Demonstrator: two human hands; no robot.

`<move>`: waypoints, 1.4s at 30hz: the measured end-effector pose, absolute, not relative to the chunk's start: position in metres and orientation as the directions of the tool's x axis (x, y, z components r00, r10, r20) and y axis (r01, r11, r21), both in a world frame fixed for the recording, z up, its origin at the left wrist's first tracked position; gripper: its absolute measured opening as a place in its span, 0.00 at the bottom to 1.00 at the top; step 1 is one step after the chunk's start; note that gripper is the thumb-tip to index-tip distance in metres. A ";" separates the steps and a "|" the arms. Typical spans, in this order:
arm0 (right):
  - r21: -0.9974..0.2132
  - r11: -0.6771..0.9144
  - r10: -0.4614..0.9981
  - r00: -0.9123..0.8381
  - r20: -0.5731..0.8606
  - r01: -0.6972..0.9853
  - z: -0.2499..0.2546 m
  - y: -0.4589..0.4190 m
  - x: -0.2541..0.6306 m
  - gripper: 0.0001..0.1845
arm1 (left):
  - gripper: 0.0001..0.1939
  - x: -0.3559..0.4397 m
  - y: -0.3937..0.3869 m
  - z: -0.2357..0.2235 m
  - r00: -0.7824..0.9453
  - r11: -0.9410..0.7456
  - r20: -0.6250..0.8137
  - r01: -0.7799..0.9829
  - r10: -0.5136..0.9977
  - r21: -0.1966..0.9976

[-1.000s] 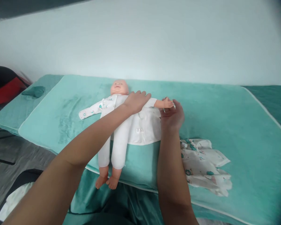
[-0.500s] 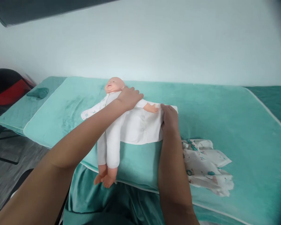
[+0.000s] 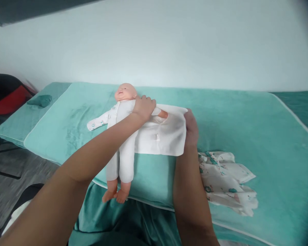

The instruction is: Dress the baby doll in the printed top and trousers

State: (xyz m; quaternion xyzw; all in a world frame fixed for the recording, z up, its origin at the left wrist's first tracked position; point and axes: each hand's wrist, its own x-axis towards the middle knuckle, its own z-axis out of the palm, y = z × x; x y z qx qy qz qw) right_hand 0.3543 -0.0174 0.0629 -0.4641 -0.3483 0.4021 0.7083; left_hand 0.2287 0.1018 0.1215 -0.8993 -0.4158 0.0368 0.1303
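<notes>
Pink plastic doll in white suit (image 3: pixel 124 109) | lies pretty much 12-to-6, head at 12 | left hand (image 3: pixel 145 107) nearer, curled over its shoulder | right hand (image 3: pixel 192 128) gripping thin white cloth flap (image 3: pixel 166 141) edge, doll at 9

The long bare left arm (image 3: pixel 99 152) slants inward, its bare left hand (image 3: pixel 145 106) palm-down and curled; the upright bare right forearm (image 3: pixel 189 184) ends in a partly hidden bare right hand (image 3: pixel 192 128)

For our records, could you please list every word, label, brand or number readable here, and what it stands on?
No text can be read.
Baby shirt, white inner side: a small tag-like patch, too blurred to read.
Printed baby garment at right: coloured motifs; any lettering is too small to read.
</notes>
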 end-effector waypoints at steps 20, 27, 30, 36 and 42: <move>-0.938 0.043 0.761 -0.598 0.254 -0.344 0.056 -0.014 0.313 0.34 | 0.10 0.137 0.141 0.131 0.480 -0.610 0.378 0.586 0.792 0.533; -0.934 0.093 0.876 -0.417 0.242 -0.346 0.059 -0.015 0.315 0.23 | 0.10 0.116 0.126 0.111 0.387 -0.533 0.367 0.602 0.846 0.595; -0.970 0.053 0.897 -0.417 0.151 -0.236 0.060 -0.015 0.312 0.18 | 0.08 0.111 0.116 0.110 0.333 -0.473 0.337 0.599 0.881 0.646; -1.000 0.001 0.926 -0.377 0.004 -0.009 0.054 -0.011 0.313 0.20 | 0.04 0.092 0.069 0.106 0.333 -0.505 0.381 0.630 0.862 0.590; -0.989 -0.037 0.936 -0.342 -0.086 0.146 0.051 -0.010 0.312 0.28 | 0.09 0.082 0.000 0.091 0.351 -0.469 0.317 0.736 0.881 0.489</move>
